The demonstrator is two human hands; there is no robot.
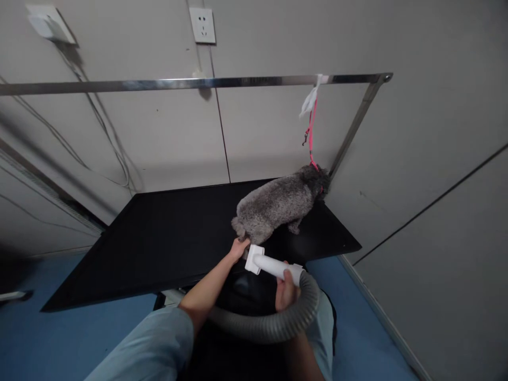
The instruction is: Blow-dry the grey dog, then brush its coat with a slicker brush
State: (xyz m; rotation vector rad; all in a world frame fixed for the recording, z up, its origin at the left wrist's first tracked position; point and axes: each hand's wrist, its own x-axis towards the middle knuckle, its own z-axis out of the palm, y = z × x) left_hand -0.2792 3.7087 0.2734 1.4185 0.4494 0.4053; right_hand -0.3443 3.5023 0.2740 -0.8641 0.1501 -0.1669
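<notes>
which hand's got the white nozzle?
The right hand: it grips the white nozzle, whereas the left hand is at the dog's rear end.

1. One view here, from the person's own head, facing forward and steeply down onto the black table.
2. It's looking from the table's near side: left hand just past six o'clock, right hand nearer, at five.
3. Wide coverage, too: pale wall across twelve o'clock, blue floor at eight and four.
</notes>
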